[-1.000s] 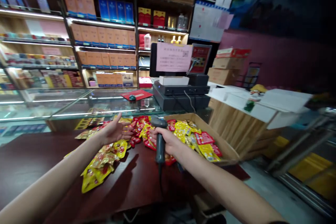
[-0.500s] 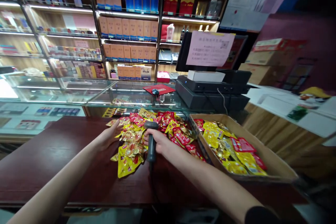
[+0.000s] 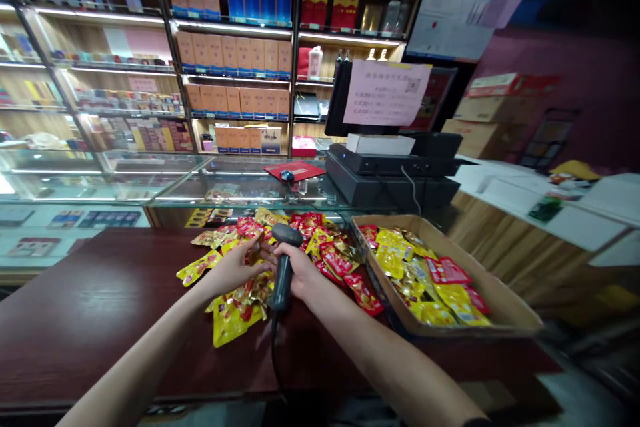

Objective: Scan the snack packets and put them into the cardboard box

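My right hand (image 3: pixel 299 271) is clenched round the handle of a barcode scanner (image 3: pixel 283 273), its head tipped toward my left hand and its cable (image 3: pixel 273 353) dropping toward 6 o'clock. My left hand (image 3: pixel 231 271) comes in from 8 o'clock, its fingers (image 3: pixel 247 260) pinched on a small gold packet (image 3: pixel 257 252) just beside the scanner's head. The packet is partly hidden, so I can't read its print.

Beneath my hands, a loose pile of yellow and red packets (image 3: pixel 235 310) lies on a dark red counter (image 3: pixel 100 307), spreading toward 12 o'clock. At 2 o'clock, a cardboard box (image 3: pixel 500 293) holds more packets. A glass display case (image 3: pixel 250 177) stands at 12 o'clock, a till (image 3: pixel 390 173) with a pink notice (image 3: pixel 387 93) at 1 o'clock, and shelves of boxed goods (image 3: pixel 235 60) at 11 o'clock.
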Motion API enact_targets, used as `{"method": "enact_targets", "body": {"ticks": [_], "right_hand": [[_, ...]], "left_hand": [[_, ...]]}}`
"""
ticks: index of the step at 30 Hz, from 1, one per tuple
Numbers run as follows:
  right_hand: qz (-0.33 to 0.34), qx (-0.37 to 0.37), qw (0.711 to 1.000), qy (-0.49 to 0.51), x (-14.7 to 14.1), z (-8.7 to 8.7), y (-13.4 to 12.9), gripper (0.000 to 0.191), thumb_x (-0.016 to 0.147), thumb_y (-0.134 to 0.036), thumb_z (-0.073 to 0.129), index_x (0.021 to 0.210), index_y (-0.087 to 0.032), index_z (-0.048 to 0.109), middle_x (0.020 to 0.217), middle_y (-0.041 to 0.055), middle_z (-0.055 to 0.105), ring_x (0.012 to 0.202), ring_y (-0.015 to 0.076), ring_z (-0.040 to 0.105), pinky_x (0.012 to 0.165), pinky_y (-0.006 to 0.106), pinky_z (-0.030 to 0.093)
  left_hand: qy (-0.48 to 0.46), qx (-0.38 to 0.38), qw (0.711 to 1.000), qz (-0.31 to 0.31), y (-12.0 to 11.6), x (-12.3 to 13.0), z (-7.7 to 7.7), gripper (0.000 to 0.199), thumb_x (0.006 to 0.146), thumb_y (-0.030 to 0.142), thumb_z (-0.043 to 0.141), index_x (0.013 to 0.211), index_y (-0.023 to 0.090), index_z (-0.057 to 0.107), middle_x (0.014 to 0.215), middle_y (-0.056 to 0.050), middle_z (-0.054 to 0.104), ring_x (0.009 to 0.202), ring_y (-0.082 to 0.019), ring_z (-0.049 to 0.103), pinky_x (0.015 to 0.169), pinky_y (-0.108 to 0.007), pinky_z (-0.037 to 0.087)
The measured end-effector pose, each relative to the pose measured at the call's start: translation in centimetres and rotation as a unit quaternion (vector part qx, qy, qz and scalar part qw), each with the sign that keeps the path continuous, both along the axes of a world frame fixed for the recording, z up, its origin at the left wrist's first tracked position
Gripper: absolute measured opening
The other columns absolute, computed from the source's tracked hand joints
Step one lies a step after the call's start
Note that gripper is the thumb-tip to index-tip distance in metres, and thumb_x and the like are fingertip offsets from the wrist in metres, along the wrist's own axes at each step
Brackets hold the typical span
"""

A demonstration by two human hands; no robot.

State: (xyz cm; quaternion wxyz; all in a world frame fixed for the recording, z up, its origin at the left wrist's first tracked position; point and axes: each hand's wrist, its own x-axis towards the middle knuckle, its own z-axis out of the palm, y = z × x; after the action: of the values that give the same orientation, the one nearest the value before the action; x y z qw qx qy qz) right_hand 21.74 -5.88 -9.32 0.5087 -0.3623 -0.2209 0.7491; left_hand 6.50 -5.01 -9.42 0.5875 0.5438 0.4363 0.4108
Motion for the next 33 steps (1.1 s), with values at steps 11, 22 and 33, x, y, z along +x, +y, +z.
{"method": "enact_targets", "body": {"ticks": [11,22,33], "right_hand": [[-0.188,0.113,0.959,-0.177,11.1,-0.7,-4.2,0.021,0.058,-0.013,0.062,0.077,-0.016,0.068,0.078,0.0012,0.068,0.069,0.0108,0.059,0.064,0.019,0.045],[-0.163,0.108,0.931,-0.309,14.3,-2.8,-8.8,0.009,0.063,-0.024,0.061,0.06,-0.015,0.059,0.042,-0.0024,0.054,0.036,0.0095,0.046,0.036,0.021,0.036],[-0.124,0.076,0.931,-0.335,11.6,-2.9,-7.7,0.012,0.062,-0.016,0.054,0.05,-0.017,0.054,0.033,-0.0046,0.045,0.03,0.0083,0.039,0.034,0.02,0.032]], "left_hand": [[-0.014,-0.021,0.997,-0.066,2.4,10.1,-1.9,0.038,0.062,0.038,0.076,0.09,0.014,0.065,0.079,-0.007,0.07,0.069,-0.019,0.063,0.062,-0.028,0.046],[-0.137,0.002,0.99,-0.025,2.5,18.7,-8.4,0.044,0.067,0.045,0.07,0.1,0.016,0.063,0.093,-0.007,0.07,0.082,-0.019,0.064,0.074,-0.029,0.048],[-0.094,0.056,0.993,-0.041,1.6,17.2,-9.2,0.047,0.069,0.045,0.067,0.105,0.015,0.066,0.098,-0.007,0.069,0.088,-0.023,0.062,0.076,-0.03,0.047]]}}
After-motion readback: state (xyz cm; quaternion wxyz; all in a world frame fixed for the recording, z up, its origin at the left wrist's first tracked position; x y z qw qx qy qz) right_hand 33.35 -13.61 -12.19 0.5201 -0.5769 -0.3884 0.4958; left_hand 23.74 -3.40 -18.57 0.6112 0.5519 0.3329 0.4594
